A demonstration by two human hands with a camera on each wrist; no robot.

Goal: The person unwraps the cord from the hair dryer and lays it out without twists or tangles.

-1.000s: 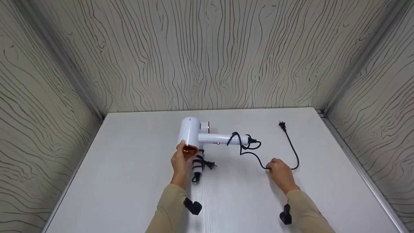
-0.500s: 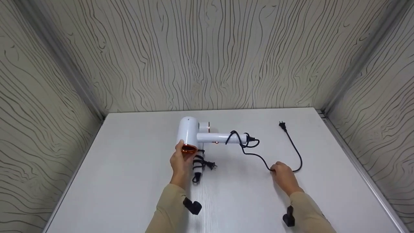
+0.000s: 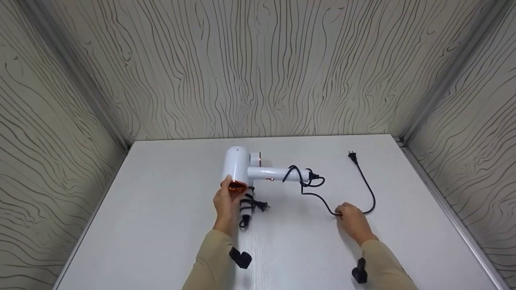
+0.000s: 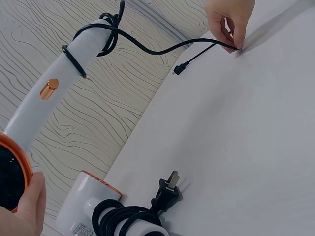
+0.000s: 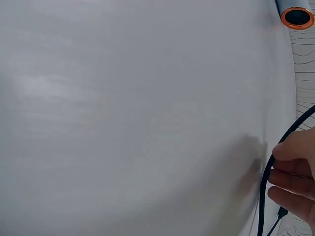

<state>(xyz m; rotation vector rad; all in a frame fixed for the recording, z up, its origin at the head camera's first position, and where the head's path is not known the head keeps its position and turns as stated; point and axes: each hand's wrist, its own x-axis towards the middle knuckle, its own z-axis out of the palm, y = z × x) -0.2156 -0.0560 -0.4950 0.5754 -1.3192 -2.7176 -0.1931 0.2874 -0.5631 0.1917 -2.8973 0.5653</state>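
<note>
My left hand (image 3: 224, 205) grips the barrel of a white hair dryer (image 3: 235, 165) beside its copper-rimmed end, holding it above the table with the handle pointing right. A black cord (image 3: 318, 196) loops loosely around the handle's end. Further along that cord, my right hand (image 3: 353, 220) pinches it between thumb and fingers; the right wrist view shows the cord (image 5: 262, 196) at the fingertips. Past the hand, the cord runs to a two-pin plug (image 3: 352, 156). Below the held dryer lies a second white hair dryer (image 4: 81, 204), partly hidden, its cord wound around its handle.
The second dryer's plug (image 4: 167, 194) sticks out to the right of its handle. All of this is on a white table (image 3: 161, 225). Wood-grain panels (image 3: 258, 72) stand at the back and both sides, with metal rails (image 3: 455, 225) along the side edges.
My right hand has shifted slightly right and toward me, still pinching the cord. The held hair dryer has wavered only slightly in my left hand. The second dryer stays put.
</note>
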